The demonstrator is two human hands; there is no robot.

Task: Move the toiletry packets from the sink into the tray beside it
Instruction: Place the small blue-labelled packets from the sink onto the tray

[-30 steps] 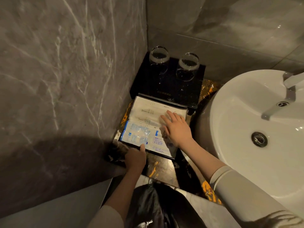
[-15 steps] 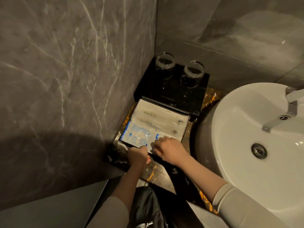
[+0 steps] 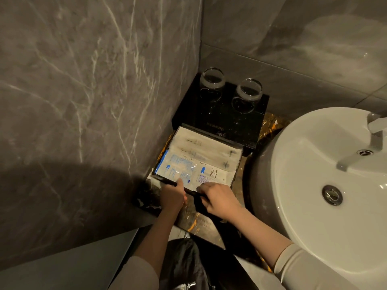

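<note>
We see two bare hands, the left hand [image 3: 172,196] and the right hand [image 3: 219,200], with bare forearms. Each arm wears a pale, beige-grey long sleeve pushed up toward the elbow: the left sleeve [image 3: 136,275] smooth and close-fitting, the right sleeve [image 3: 303,268] with a rounded, slightly gathered cuff edge. No rings or watch show.

White and blue-printed packets [image 3: 194,162] lie flat, overlapping, filling the shallow black tray [image 3: 237,164] left of the white sink [image 3: 314,195].
</note>
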